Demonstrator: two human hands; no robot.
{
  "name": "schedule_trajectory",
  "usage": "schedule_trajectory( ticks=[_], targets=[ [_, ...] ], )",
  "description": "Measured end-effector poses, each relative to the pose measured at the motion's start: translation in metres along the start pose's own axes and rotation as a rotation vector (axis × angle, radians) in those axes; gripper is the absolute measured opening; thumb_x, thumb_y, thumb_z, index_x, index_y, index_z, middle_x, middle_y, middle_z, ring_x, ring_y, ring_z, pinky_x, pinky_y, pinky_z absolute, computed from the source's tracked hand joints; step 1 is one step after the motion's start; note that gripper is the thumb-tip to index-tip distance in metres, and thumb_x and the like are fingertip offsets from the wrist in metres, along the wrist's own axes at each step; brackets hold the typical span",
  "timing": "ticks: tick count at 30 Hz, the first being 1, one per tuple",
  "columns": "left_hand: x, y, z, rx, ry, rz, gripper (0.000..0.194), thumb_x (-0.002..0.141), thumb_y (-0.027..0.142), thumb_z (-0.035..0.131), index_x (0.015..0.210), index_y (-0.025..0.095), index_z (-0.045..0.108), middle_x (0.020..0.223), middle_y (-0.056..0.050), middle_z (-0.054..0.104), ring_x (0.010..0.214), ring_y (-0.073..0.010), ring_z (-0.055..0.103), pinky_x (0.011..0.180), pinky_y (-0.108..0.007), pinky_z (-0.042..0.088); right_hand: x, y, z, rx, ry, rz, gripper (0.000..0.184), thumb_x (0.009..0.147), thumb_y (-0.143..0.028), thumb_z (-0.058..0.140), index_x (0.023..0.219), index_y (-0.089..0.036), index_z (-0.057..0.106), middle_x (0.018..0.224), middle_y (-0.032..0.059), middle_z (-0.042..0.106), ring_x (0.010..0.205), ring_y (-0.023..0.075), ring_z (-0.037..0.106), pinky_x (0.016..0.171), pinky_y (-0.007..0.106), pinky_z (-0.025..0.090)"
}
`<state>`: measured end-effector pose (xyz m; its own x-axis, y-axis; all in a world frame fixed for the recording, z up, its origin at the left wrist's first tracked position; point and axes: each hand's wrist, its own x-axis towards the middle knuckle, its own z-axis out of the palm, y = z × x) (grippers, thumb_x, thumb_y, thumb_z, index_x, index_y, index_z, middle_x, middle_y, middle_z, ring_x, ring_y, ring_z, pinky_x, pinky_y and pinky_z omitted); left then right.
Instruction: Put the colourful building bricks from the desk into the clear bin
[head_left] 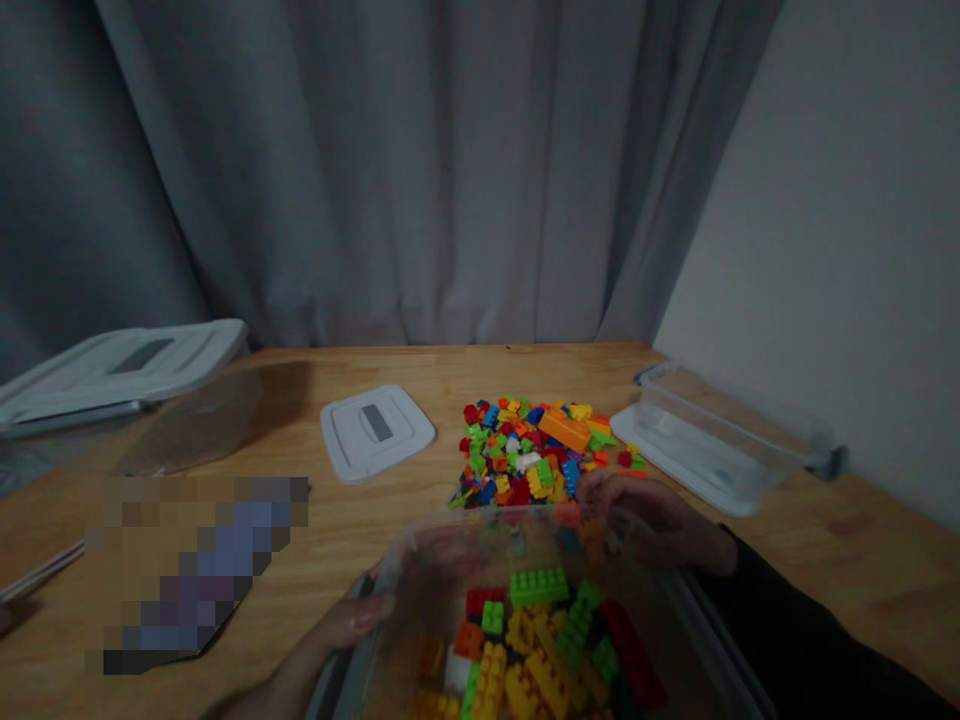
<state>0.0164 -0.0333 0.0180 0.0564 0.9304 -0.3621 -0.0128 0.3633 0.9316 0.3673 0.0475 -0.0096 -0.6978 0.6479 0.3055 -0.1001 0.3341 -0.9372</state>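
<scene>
The left hand gripping the bottom-centre box should brace it while the right hand, grasp unclear, works near the central blocks.

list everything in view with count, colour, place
curtain: one, grey-blue, back
wall: one, grey, right
table: one, light wood, below
large bin: one, clear, left
large lid: one, grey, on bin
loose lid: one, grey, left of centre
brick pile: many, multicoloured, centre
right box: one, clear, right
third lid: one, whitish, under right box
near box: one, clear, front
boxed bricks: many, multicoloured, in near box
blurred patch: one, mixed, left front
thin item: unclear, pale, left edge
sleeve: one, black, front right
left hand: one, bare, gripping near box
right hand: one, bare, by brick pile
</scene>
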Motion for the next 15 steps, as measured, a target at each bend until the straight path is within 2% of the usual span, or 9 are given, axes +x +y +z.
schedule_trajectory(
  ticks=[2, 5, 9, 12, 15],
  targets=[
    [-0.003, 0.005, 0.003, 0.001, -0.014, 0.006, 0.017, 0.057, 0.037, 0.066, 0.042, 0.029, 0.068, 0.063, -0.002, 0.078, 0.079, -0.0347, 0.069, 0.084, -0.040, 0.055, 0.001, 0.000, 0.000, 0.050, 0.090, 0.005, 0.025, 0.073, -0.031, 0.071, 0.096, -0.022, 0.065, 0.107, 0.0072, 0.054, 0.104, 0.0223, 0.051, 0.087, 0.035, 0.041],
    [-0.006, 0.007, 0.004, 0.002, -0.005, 0.009, 0.020, 0.057, 0.038, 0.066, 0.038, 0.030, 0.063, 0.060, -0.002, 0.077, 0.079, -0.0349, 0.069, 0.084, -0.039, 0.055, 0.002, -0.002, -0.001, 0.149, 0.328, 0.017, 0.012, 0.076, -0.029, 0.069, 0.085, -0.022, 0.067, 0.091, 0.0042, 0.055, 0.087, 0.0172, 0.052, 0.074, 0.029, 0.044],
    [-0.006, 0.004, 0.002, 0.047, 0.087, 0.003, 0.020, 0.057, 0.035, 0.066, 0.038, 0.031, 0.063, 0.066, -0.002, 0.079, 0.090, -0.0358, 0.068, 0.090, -0.039, 0.053, -0.002, 0.002, -0.013, 0.233, 0.625, 0.059, 0.020, 0.073, -0.031, 0.069, 0.090, -0.022, 0.066, 0.083, 0.0031, 0.054, 0.071, 0.0139, 0.049, 0.061, 0.026, 0.042],
    [-0.004, 0.002, 0.001, 0.029, 0.081, -0.014, 0.017, 0.057, 0.035, 0.066, 0.041, 0.030, 0.067, 0.068, -0.002, 0.079, 0.091, -0.0361, 0.068, 0.091, -0.041, 0.052, -0.003, 0.014, -0.025, 0.115, 0.861, 0.081, 0.024, 0.071, -0.033, 0.071, 0.092, -0.022, 0.065, 0.085, 0.0024, 0.056, 0.070, 0.0135, 0.050, 0.058, 0.025, 0.040],
    [-0.002, 0.000, -0.001, -0.029, -0.037, -0.025, 0.019, 0.061, 0.038, 0.065, 0.045, 0.029, 0.070, 0.066, -0.003, 0.079, 0.083, -0.0365, 0.070, 0.088, -0.044, 0.053, -0.002, 0.025, -0.034, -0.187, 1.007, 0.103, 0.028, 0.073, -0.037, 0.069, 0.094, -0.021, 0.063, 0.082, 0.0019, 0.056, 0.069, 0.0141, 0.050, 0.060, 0.026, 0.041]
  ],
)
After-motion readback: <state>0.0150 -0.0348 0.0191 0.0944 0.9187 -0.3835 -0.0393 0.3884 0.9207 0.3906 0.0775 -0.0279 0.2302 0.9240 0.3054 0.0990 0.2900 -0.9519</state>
